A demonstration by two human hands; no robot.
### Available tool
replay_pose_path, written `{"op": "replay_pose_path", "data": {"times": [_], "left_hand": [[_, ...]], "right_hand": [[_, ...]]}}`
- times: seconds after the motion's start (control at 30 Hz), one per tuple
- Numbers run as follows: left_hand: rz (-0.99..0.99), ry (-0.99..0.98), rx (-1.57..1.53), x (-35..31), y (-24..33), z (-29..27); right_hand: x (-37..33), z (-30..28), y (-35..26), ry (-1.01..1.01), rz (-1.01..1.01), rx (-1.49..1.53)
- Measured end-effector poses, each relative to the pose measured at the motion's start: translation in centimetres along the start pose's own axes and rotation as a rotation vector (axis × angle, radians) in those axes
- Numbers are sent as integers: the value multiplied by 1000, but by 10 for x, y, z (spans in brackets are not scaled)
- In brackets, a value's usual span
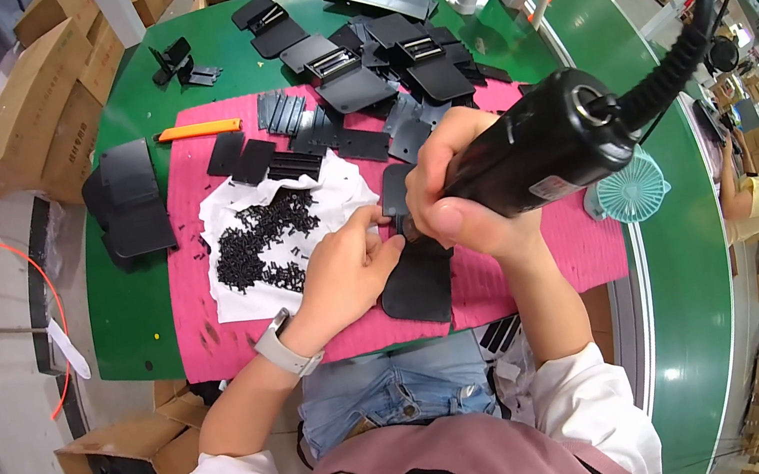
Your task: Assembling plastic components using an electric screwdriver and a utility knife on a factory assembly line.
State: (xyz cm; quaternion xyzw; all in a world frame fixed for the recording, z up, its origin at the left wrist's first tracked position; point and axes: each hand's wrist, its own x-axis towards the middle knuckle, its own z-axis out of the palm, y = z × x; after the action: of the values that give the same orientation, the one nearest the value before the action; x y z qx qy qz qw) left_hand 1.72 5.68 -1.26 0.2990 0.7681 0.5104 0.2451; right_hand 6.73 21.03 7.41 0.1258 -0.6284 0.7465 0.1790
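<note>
My right hand (468, 191) is wrapped around a black corded electric screwdriver (542, 147). Its tip points down at the middle of a black hinged plastic part (416, 281) and is hidden behind the hand. My left hand (348, 261), with a watch on the wrist, is closed with thumb and forefinger at the left edge of that part's middle, steadying it on the pink foam mat (546, 258). Beside the left hand, a pile of small black screws (250, 250) is spread on a white cloth (240, 307).
Black plastic plates and hinged parts (353, 84) are heaped at the back. An orange cutter knife (198, 130) lies on the mat's far left edge. Black panels (129, 200) rest at the left, a teal fan (633, 187) at the right. Cardboard boxes (38, 114) stand beyond the green table (127, 332).
</note>
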Motion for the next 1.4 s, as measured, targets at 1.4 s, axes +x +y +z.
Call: {"op": "replay_pose_path", "data": {"times": [1.4], "left_hand": [[81,64,75,-6,4,3]], "right_hand": [[-13,-10,-33,66,-99,-22]]}}
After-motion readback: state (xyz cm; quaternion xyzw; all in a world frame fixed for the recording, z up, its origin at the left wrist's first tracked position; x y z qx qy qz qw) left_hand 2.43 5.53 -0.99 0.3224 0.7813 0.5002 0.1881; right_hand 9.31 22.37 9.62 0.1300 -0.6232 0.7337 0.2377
